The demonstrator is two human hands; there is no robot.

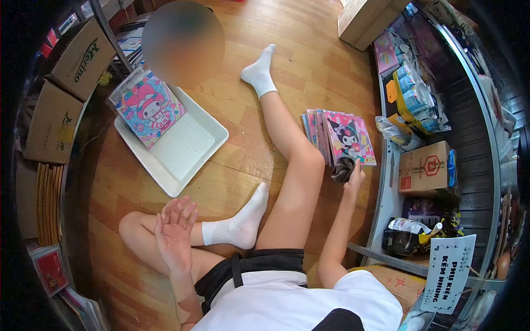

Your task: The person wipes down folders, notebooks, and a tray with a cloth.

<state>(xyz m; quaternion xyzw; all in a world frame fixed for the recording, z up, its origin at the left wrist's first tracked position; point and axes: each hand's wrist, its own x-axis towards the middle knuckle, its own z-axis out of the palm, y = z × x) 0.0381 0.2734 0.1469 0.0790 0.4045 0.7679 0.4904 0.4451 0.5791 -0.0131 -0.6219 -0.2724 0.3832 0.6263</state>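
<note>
My left hand is raised above my bent leg, palm up and fingers apart, with nothing in it. Bunched in my right hand is a dark grey cloth, at the near edge of a leaning stack of colourful cartoon-cover books. A black-and-white character on pink shows on the top cover. To the left, a white plastic tray rests on the wooden floor. More cartoon-cover books, the top one pink and blue, lie at the tray's far left end.
My stretched leg lies between tray and stack. On the right, a metal shelf holds a cardboard box, packaged goods and a printed sign. Cartons line the left. A blurred round patch covers the upper left.
</note>
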